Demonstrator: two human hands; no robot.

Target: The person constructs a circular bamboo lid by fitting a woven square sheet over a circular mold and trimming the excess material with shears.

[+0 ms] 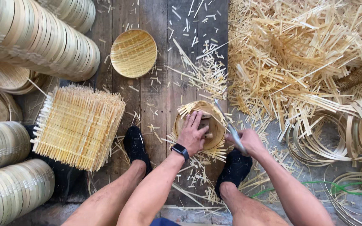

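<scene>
Tray [214, 125] lies under left hand [191, 136]; right hand [248, 140] grips knife [229, 125] beside it.

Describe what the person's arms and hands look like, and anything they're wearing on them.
Both arms are bare, with no sleeves in view. The left hand and the right hand are ungloved, and no rings are visible. A dark smartwatch with a black band and a rectangular face sits on the left wrist. The right wrist carries nothing.

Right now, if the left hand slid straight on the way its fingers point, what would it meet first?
The left hand points up the picture across the round form; first it would likely meet the splayed bamboo strip ends at its far rim, though depth is unclear.
</scene>
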